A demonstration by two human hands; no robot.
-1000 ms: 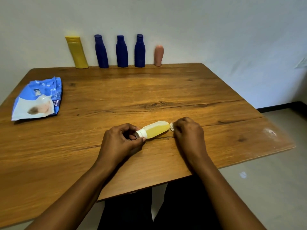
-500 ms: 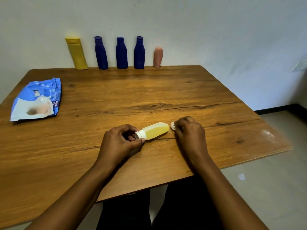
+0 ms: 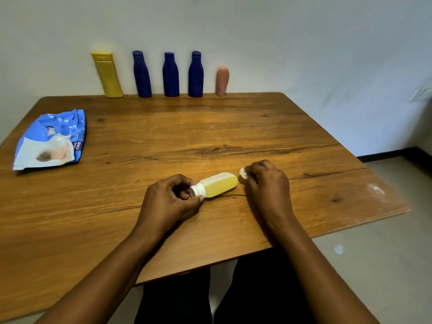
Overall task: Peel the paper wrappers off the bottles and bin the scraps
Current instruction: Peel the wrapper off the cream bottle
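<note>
The table (image 3: 210, 127) runs back to the wall (image 3: 304, 43). Its near edge passes under both forearms and its right corner juts out over the floor (image 3: 374, 265). A wide stretch of wood lies between the hands and the back edge. There a yellow bottle (image 3: 108, 76) leans on the wall, beside three blue bottles (image 3: 171, 74) and a pink bottle (image 3: 222, 81), all upright. A blue packet (image 3: 51, 141) lies flat near the left edge, well apart from the hands.

The table's left side and the person's legs below are cut off by the frame. The right hand's fingertips are hidden behind its knuckles.

The small bottle (image 3: 218, 184) lies on its side near the front of the table, between the two hands, with its white cap (image 3: 197, 190) pointing left. The left hand (image 3: 168, 202) holds the bottle by that cap, the thumb below it and curled fingers above. The right hand (image 3: 266, 185) sits just beyond the bottle's base, fingers curled round a white scrap (image 3: 243, 173) that sticks out towards the bottle. The scrap looks to be just clear of the base, though the gap is too small to be sure.
</note>
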